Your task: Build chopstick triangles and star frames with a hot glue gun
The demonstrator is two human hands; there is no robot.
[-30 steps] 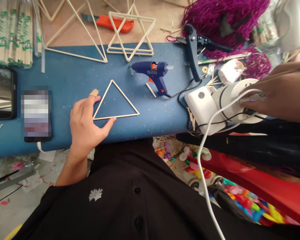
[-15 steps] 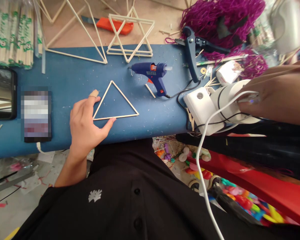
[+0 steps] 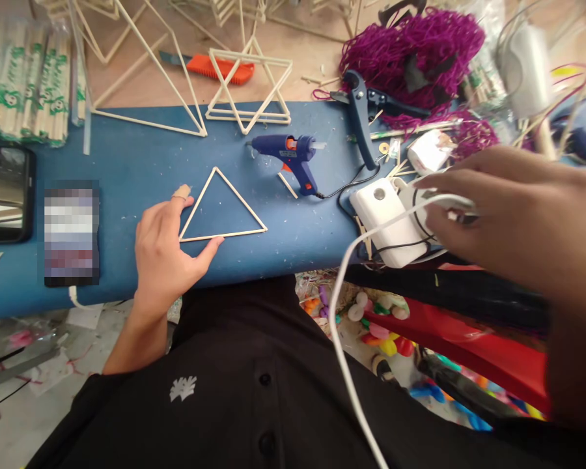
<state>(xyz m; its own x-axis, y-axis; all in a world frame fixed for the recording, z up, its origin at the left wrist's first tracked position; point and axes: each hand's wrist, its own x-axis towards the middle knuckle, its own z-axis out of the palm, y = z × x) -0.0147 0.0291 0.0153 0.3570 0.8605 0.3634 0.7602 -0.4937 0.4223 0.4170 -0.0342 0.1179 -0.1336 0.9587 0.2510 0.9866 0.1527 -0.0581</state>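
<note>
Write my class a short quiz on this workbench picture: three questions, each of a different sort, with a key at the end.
1. Multiple choice. Which thing is nearest the left hand?
A) the orange cutter
B) the stick triangle
C) the purple string

2. True or false? The blue glue gun lies apart from the stick triangle.

3. Fill the gap. The white ____ at the right hand hangs down in front of the black shirt.

Key: 1. B; 2. True; 3. cable.
</note>
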